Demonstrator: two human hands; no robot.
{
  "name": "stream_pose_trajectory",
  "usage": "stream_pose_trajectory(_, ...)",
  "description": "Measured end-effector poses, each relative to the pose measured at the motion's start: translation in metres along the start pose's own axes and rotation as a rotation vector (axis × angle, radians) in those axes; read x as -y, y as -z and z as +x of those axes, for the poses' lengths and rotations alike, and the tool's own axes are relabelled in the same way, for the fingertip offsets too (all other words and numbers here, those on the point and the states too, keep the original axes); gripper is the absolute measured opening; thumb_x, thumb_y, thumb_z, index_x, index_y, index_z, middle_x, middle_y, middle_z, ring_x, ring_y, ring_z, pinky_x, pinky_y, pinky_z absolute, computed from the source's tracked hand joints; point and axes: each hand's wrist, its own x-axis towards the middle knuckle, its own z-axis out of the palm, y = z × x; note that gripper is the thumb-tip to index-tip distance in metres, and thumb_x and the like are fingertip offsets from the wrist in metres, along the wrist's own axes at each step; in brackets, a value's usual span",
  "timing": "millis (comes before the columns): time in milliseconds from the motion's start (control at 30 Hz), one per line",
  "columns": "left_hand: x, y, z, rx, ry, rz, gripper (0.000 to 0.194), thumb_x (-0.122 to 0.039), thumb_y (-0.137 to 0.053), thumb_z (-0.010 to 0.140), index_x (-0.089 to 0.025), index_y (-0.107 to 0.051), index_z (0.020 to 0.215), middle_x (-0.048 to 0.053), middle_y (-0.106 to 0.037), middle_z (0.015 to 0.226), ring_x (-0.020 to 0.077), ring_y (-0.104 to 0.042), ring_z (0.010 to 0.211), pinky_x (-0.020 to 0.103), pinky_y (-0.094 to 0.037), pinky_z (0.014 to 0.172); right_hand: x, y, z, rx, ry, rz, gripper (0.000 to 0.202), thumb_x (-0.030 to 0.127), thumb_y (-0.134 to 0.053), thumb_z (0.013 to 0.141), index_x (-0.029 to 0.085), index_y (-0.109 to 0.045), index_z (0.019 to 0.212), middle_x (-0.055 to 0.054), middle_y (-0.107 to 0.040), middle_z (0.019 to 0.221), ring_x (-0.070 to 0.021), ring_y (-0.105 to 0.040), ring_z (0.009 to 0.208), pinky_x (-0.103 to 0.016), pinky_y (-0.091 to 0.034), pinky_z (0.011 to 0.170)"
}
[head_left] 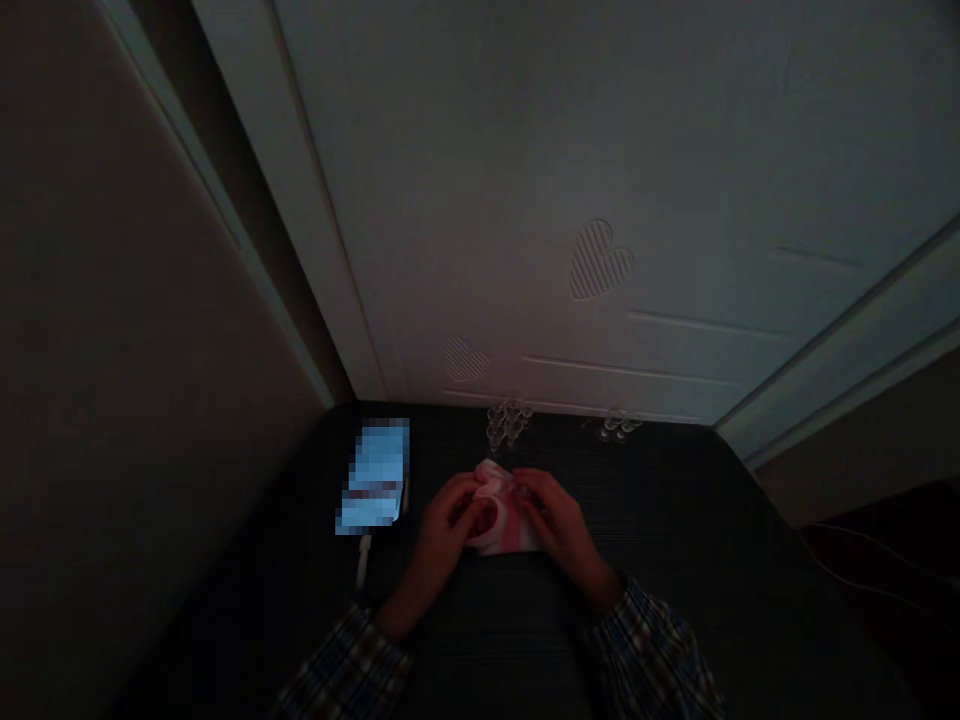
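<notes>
A pink and white cloth [511,530] lies bunched on the dark table, between my two hands. My left hand [448,518] has its fingers and thumb closed on the cloth's left side. On the right side, the bent fingers of my right hand [553,515] grip the cloth near its upper edge. Whether something small is inside the folds cannot be made out in the dim light. Just beyond the cloth stands a group of small clear glass items [510,422].
A second group of small clear glass items [619,425] is at the table's back right. A lit phone [375,475] with a white cable [364,562] lies to the left. The dark table [675,520] meets a pale panel [525,200] with embossed hearts.
</notes>
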Motion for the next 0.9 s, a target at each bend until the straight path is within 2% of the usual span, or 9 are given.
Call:
stream_pose_trajectory(100,-0.002,-0.002,-0.003,0.027,-0.026,0.001,0.013,-0.028,-0.057,0.078,-0.017,-0.061,0.082,0.005,-0.057,0.098,0.0184,-0.057,0.09,0.027,-0.045,0.077,0.001,0.0,-0.001,-0.024,-0.03,0.008,0.031,0.016,-0.043,0.088,0.024,-0.051,0.117,-0.006,-0.055,0.118,-0.0174,-0.051,0.11,-0.033,-0.041,0.095)
stream_pose_trajectory(267,0.002,-0.004,-0.004,0.015,-0.032,-0.03,0.013,-0.029,-0.058,0.077,-0.016,-0.057,0.076,0.004,-0.056,0.091,0.0165,-0.056,0.084,0.025,-0.044,0.073,0.001,-0.001,-0.004,-0.056,-0.139,0.021,0.031,0.022,-0.048,0.087,0.024,-0.049,0.118,-0.005,-0.058,0.112,-0.0159,-0.059,0.091,-0.029,-0.049,0.081)
stream_pose_trajectory(433,0.003,-0.003,-0.003,0.003,-0.03,-0.038,0.015,-0.031,-0.059,0.077,-0.016,-0.058,0.075,0.004,-0.058,0.092,0.0163,-0.057,0.082,0.025,-0.045,0.073,0.003,0.001,-0.006,-0.021,-0.109,0.02,0.028,0.023,-0.049,0.087,0.025,-0.052,0.114,-0.003,-0.06,0.108,-0.0156,-0.058,0.092,-0.027,-0.048,0.081)
stream_pose_trajectory(633,-0.006,0.0,-0.002,0.035,-0.073,0.007,0.018,-0.027,-0.051,0.083,-0.017,-0.066,0.088,0.006,-0.061,0.103,0.0184,-0.056,0.097,0.029,-0.041,0.087,0.003,0.006,-0.008,-0.078,-0.082,-0.073,0.023,0.025,-0.049,0.087,0.023,-0.054,0.109,-0.004,-0.062,0.101,-0.0154,-0.059,0.084,-0.026,-0.048,0.075)
stream_pose_trajectory(900,0.001,-0.003,-0.003,0.022,-0.027,-0.076,0.016,-0.03,-0.061,0.076,-0.016,-0.064,0.084,0.005,-0.059,0.097,0.017,-0.058,0.085,0.025,-0.046,0.072,-0.002,0.005,-0.01,-0.029,-0.065,-0.154,0.022,0.026,-0.046,0.087,0.02,-0.054,0.107,-0.004,-0.063,0.091,-0.0155,-0.059,0.076,-0.026,-0.047,0.069)
